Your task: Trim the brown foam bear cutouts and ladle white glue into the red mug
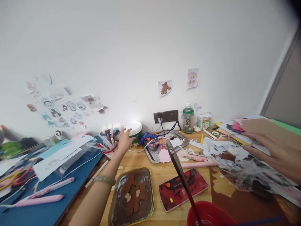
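Observation:
My left hand (125, 140) reaches to the back of the desk, its fingers spread at the near left side of a green tub with a white lid (134, 128). A green bangle circles that wrist. My right hand (270, 152) is at the far right, fingers apart and blurred, over clear plastic and paper scraps (235, 157). Whether it touches them I cannot tell. Brown bear-shaped cutouts (136, 196) lie on a yellow-rimmed tray (152, 191) at the front. A red tin (183, 188) rests to its right. In front, a long dark brush-like tool (182, 175) stands tilted in a red cup (207, 215).
Behind are a blue glue gun (147, 137), a cluttered metal tray (150, 156), a green bottle (188, 118) and wall sockets (166, 116) with cables. A pink hair iron (44, 196) and papers cover the blue mat (77, 175) at left. Coloured sheets (261, 125) lie back right.

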`<action>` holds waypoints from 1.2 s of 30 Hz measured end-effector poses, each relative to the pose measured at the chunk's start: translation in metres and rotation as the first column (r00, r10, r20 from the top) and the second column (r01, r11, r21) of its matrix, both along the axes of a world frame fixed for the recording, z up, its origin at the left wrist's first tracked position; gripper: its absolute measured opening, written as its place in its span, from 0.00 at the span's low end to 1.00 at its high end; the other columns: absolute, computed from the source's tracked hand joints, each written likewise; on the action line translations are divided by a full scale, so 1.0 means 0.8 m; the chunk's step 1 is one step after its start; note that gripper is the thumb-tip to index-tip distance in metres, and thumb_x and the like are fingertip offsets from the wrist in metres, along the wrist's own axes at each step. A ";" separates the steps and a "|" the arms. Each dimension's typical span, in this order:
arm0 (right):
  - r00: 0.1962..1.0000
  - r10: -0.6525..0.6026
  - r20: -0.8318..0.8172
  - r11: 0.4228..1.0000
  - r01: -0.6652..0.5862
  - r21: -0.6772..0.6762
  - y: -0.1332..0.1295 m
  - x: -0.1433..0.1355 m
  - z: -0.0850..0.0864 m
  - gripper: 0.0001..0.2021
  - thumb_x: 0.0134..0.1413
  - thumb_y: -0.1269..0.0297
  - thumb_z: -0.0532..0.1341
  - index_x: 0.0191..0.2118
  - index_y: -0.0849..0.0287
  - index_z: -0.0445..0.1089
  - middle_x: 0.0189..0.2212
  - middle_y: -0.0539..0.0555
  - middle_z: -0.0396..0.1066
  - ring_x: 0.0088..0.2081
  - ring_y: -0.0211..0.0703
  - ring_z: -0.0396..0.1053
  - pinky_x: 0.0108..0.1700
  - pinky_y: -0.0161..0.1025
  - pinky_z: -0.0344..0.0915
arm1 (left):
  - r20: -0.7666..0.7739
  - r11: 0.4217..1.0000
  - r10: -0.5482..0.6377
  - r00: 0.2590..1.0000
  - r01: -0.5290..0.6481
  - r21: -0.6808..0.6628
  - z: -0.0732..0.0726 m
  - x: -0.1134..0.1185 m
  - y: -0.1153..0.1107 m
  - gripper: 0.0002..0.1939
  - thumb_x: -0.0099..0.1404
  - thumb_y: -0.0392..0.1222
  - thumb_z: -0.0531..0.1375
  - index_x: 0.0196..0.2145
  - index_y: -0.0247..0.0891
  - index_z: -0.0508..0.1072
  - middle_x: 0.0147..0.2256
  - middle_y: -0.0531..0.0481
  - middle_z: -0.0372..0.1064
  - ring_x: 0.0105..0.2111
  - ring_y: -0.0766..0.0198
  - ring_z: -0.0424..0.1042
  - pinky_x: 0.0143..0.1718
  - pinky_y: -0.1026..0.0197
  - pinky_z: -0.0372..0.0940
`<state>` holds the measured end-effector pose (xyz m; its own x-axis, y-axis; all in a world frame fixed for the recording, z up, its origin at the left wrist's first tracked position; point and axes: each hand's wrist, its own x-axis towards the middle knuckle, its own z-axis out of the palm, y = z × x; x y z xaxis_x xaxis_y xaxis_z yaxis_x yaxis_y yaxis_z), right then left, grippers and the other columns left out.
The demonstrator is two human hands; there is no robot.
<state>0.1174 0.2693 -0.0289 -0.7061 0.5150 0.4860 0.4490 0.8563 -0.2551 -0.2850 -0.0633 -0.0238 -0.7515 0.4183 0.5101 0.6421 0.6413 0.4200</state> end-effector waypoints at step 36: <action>0.944 0.261 0.204 0.941 -0.201 -0.272 -0.111 -0.041 -0.009 0.21 0.55 0.50 0.46 0.50 0.54 0.60 0.55 0.56 0.51 0.56 0.47 0.48 0.57 0.45 0.47 | -0.373 0.955 0.059 0.926 -0.161 -0.248 0.040 -0.030 0.014 0.15 0.59 0.48 0.48 0.40 0.38 0.63 0.40 0.44 0.60 0.44 0.54 0.58 0.33 0.56 0.61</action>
